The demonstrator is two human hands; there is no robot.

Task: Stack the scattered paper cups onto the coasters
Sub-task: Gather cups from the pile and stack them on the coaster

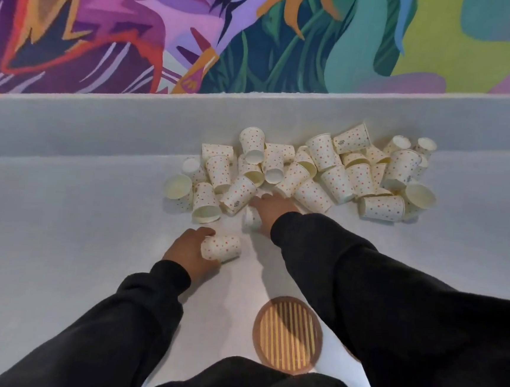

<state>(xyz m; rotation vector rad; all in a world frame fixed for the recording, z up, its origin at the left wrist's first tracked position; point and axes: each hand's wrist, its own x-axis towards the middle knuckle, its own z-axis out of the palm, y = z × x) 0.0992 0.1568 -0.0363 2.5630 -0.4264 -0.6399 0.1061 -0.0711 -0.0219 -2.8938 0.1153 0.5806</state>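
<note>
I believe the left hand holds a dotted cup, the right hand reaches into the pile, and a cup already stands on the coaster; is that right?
Not quite: the head view shows the coaster bare, with no cup on it. The rest holds: the left hand holds a dotted cup and the right hand reaches into the pile.

Left hand (191, 254): grips dotted cup (222, 247) lying sideways.
Right hand (272, 213): at near edge of cup pile (306, 170).
Coaster (287, 335): striped, nearest.
</note>
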